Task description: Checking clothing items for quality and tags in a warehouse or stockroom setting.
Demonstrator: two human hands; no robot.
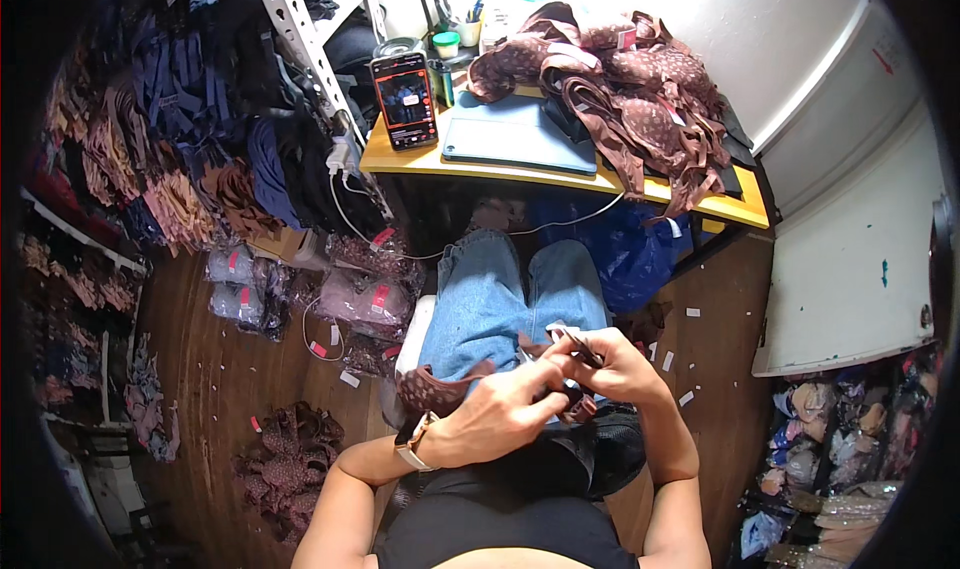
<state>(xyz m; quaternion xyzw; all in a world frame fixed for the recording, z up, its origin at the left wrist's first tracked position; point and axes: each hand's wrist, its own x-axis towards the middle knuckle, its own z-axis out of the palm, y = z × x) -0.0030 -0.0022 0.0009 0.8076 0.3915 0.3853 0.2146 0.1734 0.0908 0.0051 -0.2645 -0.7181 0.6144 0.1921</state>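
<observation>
A brown patterned bra [435,390] lies across my lap, over the blue jeans [480,306]. My left hand [510,411], with a watch at the wrist, pinches part of it. Close beside it, my right hand [615,366] grips a slim pointed metal tool, probably small scissors [583,350]; the fingers cover most of it. White label pieces [556,329] show between the hands. What the fingertips touch is partly hidden.
Ahead, a yellow-edged table [480,168] bears a phone [405,103], a light blue tablet [517,143] and a heap of brown bras [637,81]. A white cable [397,254] hangs near my knees. More bras [289,471] and wrapped packs [367,299] lie on the floor.
</observation>
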